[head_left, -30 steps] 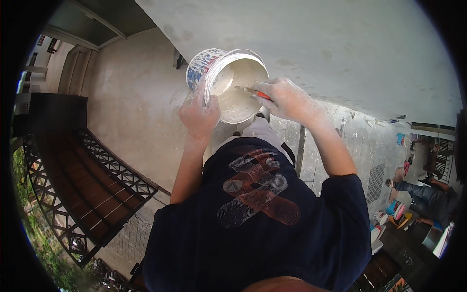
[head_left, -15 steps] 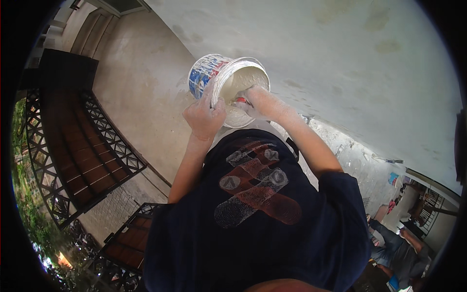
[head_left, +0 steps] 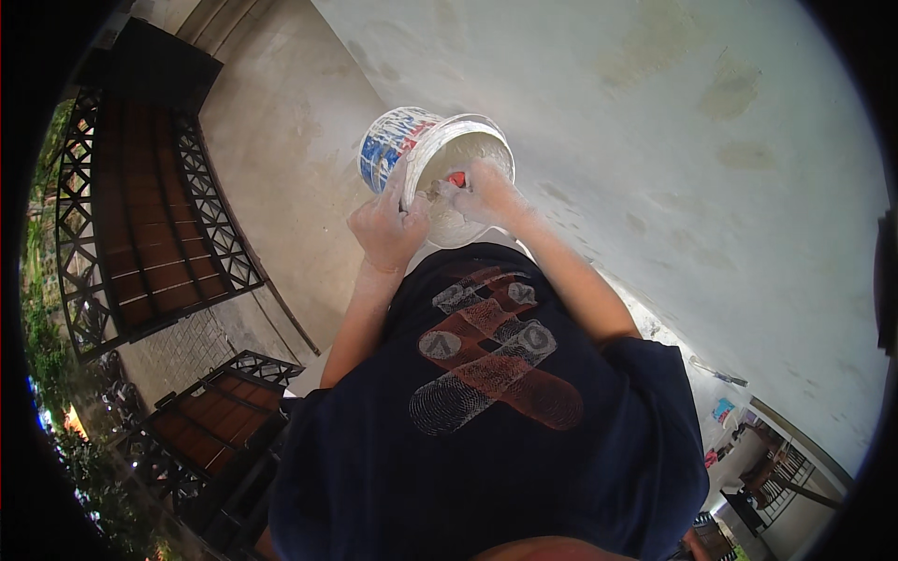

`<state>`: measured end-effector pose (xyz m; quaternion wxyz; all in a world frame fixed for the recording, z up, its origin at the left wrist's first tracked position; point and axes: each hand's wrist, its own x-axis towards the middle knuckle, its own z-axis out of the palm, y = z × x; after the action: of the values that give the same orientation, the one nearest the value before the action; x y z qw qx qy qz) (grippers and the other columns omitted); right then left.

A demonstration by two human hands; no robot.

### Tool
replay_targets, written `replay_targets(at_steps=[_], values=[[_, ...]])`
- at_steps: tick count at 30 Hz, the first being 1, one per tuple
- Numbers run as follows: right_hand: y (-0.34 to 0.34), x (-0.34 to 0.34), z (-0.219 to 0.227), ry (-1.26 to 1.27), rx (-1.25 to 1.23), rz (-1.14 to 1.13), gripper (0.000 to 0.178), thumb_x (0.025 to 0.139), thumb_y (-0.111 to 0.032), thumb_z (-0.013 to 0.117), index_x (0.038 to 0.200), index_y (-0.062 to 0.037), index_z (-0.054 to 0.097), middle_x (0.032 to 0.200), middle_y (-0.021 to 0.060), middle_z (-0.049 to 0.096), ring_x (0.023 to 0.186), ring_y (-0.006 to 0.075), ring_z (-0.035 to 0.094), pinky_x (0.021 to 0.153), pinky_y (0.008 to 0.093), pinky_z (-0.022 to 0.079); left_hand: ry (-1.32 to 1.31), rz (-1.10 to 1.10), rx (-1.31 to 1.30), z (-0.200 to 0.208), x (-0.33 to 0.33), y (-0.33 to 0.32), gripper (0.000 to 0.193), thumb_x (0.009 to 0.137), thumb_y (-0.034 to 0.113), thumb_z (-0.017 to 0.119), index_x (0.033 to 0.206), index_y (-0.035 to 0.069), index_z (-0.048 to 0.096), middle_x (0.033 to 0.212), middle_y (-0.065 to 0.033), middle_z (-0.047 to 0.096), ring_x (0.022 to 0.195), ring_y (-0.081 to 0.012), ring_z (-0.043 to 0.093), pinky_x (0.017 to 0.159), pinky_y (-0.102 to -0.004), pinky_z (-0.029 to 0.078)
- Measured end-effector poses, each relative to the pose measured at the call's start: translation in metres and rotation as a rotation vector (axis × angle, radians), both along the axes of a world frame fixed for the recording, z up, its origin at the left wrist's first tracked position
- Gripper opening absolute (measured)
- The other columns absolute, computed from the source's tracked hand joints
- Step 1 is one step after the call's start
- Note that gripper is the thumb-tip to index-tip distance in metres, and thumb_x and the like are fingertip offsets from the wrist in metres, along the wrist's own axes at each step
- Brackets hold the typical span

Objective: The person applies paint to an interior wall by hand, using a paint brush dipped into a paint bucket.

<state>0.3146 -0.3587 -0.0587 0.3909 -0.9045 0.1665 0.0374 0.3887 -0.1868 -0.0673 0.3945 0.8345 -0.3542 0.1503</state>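
Observation:
A white bucket (head_left: 432,145) with blue and red print is tilted toward me, its side streaked with pale drips. Wet, off-white paste (head_left: 477,148) coats its inside. At the left of the rim, my left hand (head_left: 388,229) is closed on the bucket's edge, thumb toward the opening. My right hand (head_left: 488,194) reaches into the mouth, its fingers closed around a tool with a red handle (head_left: 456,179). The working end of that tool is mostly hidden by the fingers and paste, so its kind does not show. Both hands are dusted with white.
A pale wall (head_left: 608,122) with damp-looking patches rises close on my right. Ahead and left lies a smooth concrete floor (head_left: 271,122). Black metal gates with brown panels (head_left: 150,224) stand to the left. A long-handled tool (head_left: 718,373) is by the wall at lower right.
My right hand has shifted slightly left inside the bucket, and more of the red handle shows. The whole view has turned a little; the person at lower right is now mostly out of sight.

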Motion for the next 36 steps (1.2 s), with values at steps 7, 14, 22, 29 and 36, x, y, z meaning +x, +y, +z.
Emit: replay_targets(at_steps=[7, 14, 22, 29, 36], values=[[-0.007, 0.003, -0.007, -0.011, -0.155, 0.037, 0.023, 0.089, -0.019, 0.065, 0.093, 0.0025, 0.072, 0.076, 0.0269, 0.066, 0.073, 0.0450, 0.064, 0.068, 0.0469, 0.051, 0.083, 0.053, 0.002, -0.007, -0.006, 0.001, 0.060, 0.070, 0.011, 0.067, 0.130, 0.009, 0.066, 0.061, -0.0120, 0.063, 0.044, -0.0228, 0.059, 0.049, -0.0338, 0.048], [-0.004, -0.001, -0.001, -0.045, 0.104, 0.036, 0.025, 0.089, -0.021, 0.064, 0.088, 0.0027, 0.073, 0.071, 0.0221, 0.068, 0.068, 0.0365, 0.068, 0.070, 0.0452, 0.053, 0.068, 0.073, -0.029, -0.015, -0.007, -0.002, 0.058, 0.069, 0.015, 0.067, 0.127, 0.010, 0.069, 0.051, -0.0090, 0.055, 0.041, -0.0241, 0.054, 0.045, -0.0353, 0.045], [-0.017, -0.039, 0.034, -0.021, 0.644, -0.338, 0.022, 0.091, -0.018, 0.068, 0.092, 0.0030, 0.073, 0.067, 0.0147, 0.069, 0.055, 0.0232, 0.064, 0.060, 0.0349, 0.052, 0.140, 0.115, 0.007, -0.016, -0.009, 0.003, 0.055, 0.073, 0.012, 0.067, 0.127, 0.011, 0.068, 0.060, -0.0127, 0.063, 0.045, -0.0217, 0.060, 0.049, -0.0337, 0.048], [0.011, -0.041, -0.001, -0.206, -0.111, -0.086, 0.026, 0.093, -0.019, 0.062, 0.086, 0.0047, 0.069, 0.074, 0.0261, 0.065, 0.070, 0.0449, 0.065, 0.064, 0.0461, 0.052, 0.094, 0.091, 0.042, -0.014, -0.011, 0.002, 0.056, 0.070, 0.013, 0.067, 0.126, 0.012, 0.069, 0.055, -0.0112, 0.059, 0.044, -0.0248, 0.058, 0.047, -0.0353, 0.047], [0.012, -0.044, 0.006, -0.030, 0.179, -0.168, 0.022, 0.089, -0.016, 0.062, 0.088, 0.0050, 0.068, 0.074, 0.0284, 0.062, 0.071, 0.0451, 0.065, 0.066, 0.0494, 0.050, 0.061, 0.098, 0.004, -0.021, -0.014, -0.002, 0.059, 0.068, 0.016, 0.068, 0.127, 0.012, 0.068, 0.054, -0.0100, 0.057, 0.043, -0.0266, 0.056, 0.045, -0.0357, 0.046]])
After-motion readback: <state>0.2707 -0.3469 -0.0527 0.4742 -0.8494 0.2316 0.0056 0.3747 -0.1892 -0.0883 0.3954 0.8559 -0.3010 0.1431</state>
